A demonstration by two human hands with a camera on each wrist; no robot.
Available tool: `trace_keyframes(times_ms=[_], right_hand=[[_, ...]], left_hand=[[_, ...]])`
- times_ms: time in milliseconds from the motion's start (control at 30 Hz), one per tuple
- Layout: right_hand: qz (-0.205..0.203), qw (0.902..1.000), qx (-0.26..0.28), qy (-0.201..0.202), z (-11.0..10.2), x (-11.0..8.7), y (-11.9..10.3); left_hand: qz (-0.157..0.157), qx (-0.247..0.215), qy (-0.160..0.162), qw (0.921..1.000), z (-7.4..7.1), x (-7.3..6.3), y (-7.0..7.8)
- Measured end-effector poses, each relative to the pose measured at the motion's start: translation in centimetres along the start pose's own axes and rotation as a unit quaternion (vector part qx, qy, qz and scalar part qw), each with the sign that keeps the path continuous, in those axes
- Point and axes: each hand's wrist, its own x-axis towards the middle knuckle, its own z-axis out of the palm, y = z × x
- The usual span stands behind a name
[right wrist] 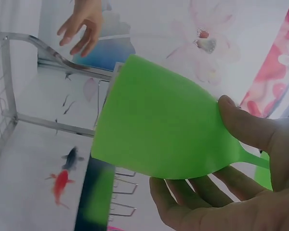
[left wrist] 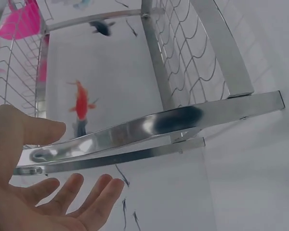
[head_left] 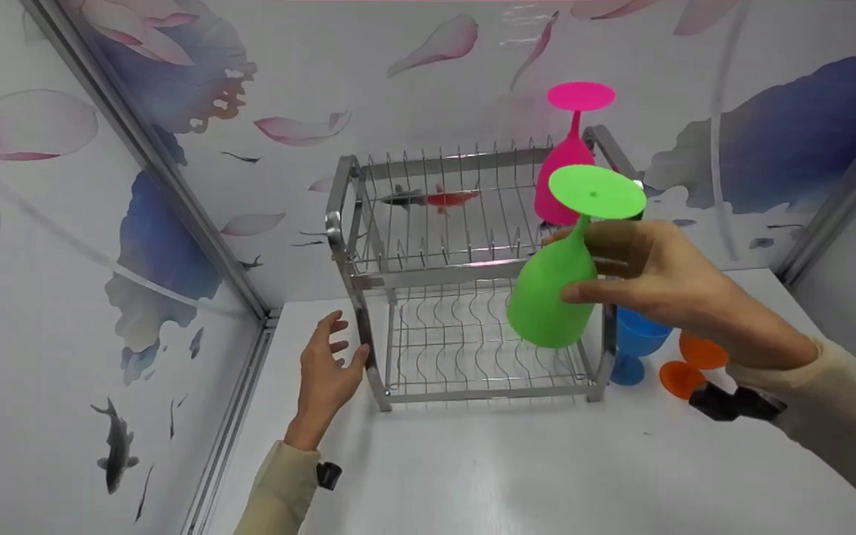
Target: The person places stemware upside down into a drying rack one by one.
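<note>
My right hand (head_left: 658, 271) grips a green plastic goblet (head_left: 554, 293), turned upside down with its round foot at the top. It hangs in front of the right side of a two-tier metal dish rack (head_left: 480, 276). In the right wrist view, thumb and fingers lie around the goblet's bowl (right wrist: 168, 120) near the stem. A pink goblet (head_left: 565, 178) stands upside down on the rack's upper tier, behind the green one. My left hand (head_left: 328, 371) is beside the rack's left post, fingers loosely bent and holding nothing; whether it touches the post I cannot tell.
Right of the rack, a blue goblet (head_left: 628, 364) stands upright on the white table (head_left: 487, 461). Close to it lies an orange goblet (head_left: 684, 379), partly hidden by my right arm. Printed wall panels (head_left: 413, 89) close in the back and sides.
</note>
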Motion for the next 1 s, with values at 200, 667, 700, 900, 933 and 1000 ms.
trace_keyframes(times_ms=[200,667,700,900,933,1000], right_hand=[[-0.007,0.9994,-0.035,-0.001,-0.8,2.3,-2.3],[-0.040,0.9979,-0.050,0.011,-0.5,8.3,-4.8],[-0.037,0.9982,-0.045,0.012,-0.4,8.7,-4.8],[-0.019,0.9983,-0.040,0.038,0.0,11.0,-3.8],[-0.017,0.9981,-0.041,0.042,0.0,11.3,-3.5],[-0.015,0.9981,-0.035,0.049,0.0,12.1,-2.9]], left_hand=[[-0.028,-0.065,-0.005,0.9975,1.4,0.4,-0.5],[0.001,-0.081,0.046,0.9957,3.1,1.0,-2.6],[0.003,-0.080,0.046,0.9957,3.1,1.0,-2.6],[0.005,-0.071,0.044,0.9965,3.2,1.0,-2.4],[0.006,-0.069,0.045,0.9966,3.3,1.0,-2.4],[0.008,-0.070,0.046,0.9965,3.4,1.1,-2.3]])
